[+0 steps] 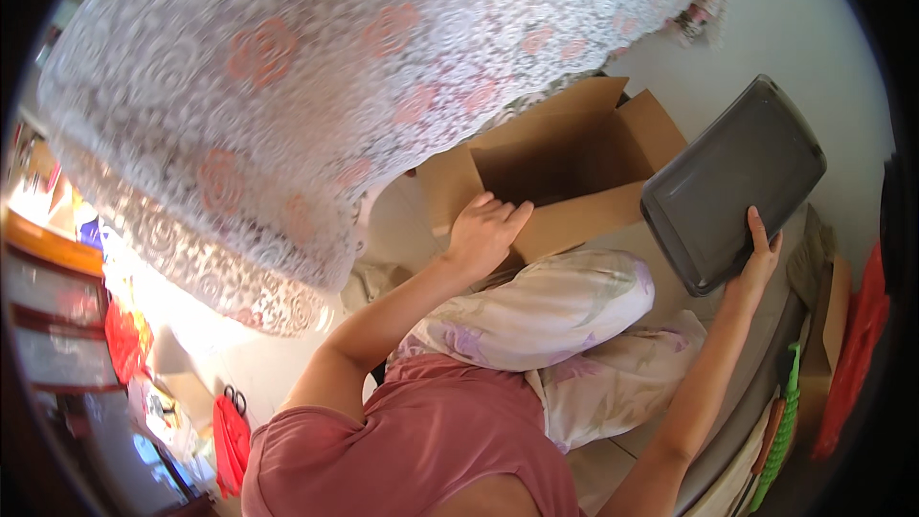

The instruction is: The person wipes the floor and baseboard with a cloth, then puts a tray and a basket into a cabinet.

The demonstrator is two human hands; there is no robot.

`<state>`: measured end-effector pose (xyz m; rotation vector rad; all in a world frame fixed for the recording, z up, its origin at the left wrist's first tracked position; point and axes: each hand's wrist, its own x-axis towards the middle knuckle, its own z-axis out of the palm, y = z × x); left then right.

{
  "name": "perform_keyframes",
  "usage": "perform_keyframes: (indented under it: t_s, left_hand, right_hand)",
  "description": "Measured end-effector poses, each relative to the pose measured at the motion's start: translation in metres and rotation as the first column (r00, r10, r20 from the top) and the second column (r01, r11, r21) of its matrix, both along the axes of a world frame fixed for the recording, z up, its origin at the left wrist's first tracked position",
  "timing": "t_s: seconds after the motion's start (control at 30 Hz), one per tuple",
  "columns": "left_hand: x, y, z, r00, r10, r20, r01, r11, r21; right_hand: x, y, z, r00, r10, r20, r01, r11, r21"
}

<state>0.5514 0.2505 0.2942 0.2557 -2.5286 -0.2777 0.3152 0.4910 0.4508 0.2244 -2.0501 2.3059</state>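
Observation:
My left hand (484,237) is at the near left corner of a cardboard box (585,219), its fingers bent over the edge. The box stands on the floor before my knees with its top flaps spread, and its inside is in shadow. To the right of the box, my right hand (757,258) grips a dark grey rectangular baking tray (736,183) by its near edge. The thumb lies on the tray's face while most of the fingers are hidden behind it. The tray is held tilted, its far corner pointing away from me.
A lace tablecloth (287,86) with pink roses hangs from a table over the box's far left side. At right are a red plastic bag (851,366), another cardboard box (826,337) and a green ridged object (779,431). Black-handled scissors (235,399) and a red bag (230,445) lie left.

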Motion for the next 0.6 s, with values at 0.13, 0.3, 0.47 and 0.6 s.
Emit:
perform_keyframes:
  t_s: [0.13,0.3,0.47,0.6]
  left_hand:
    - [0.068,0.007,-0.002,0.991,0.07,-0.117,-0.076,0.996,-0.047]
    - [0.152,-0.003,0.006,0.977,0.18,-0.111,-0.187,0.981,-0.058]
    - [0.242,-0.013,-0.051,0.898,0.437,-0.045,-0.439,0.898,-0.029]
    - [0.283,-0.022,-0.059,0.755,0.629,-0.187,-0.653,0.749,-0.115]
  right_hand:
    - [0.003,-0.022,0.002,0.995,0.098,-0.002,-0.098,0.995,-0.014]
    - [0.007,-0.041,0.002,0.966,0.247,0.08,-0.251,0.967,0.039]
    - [-0.009,-0.058,-0.011,0.896,0.393,0.209,-0.398,0.917,-0.019]
    - [-0.006,-0.078,-0.016,0.869,0.444,0.217,-0.45,0.893,-0.021]
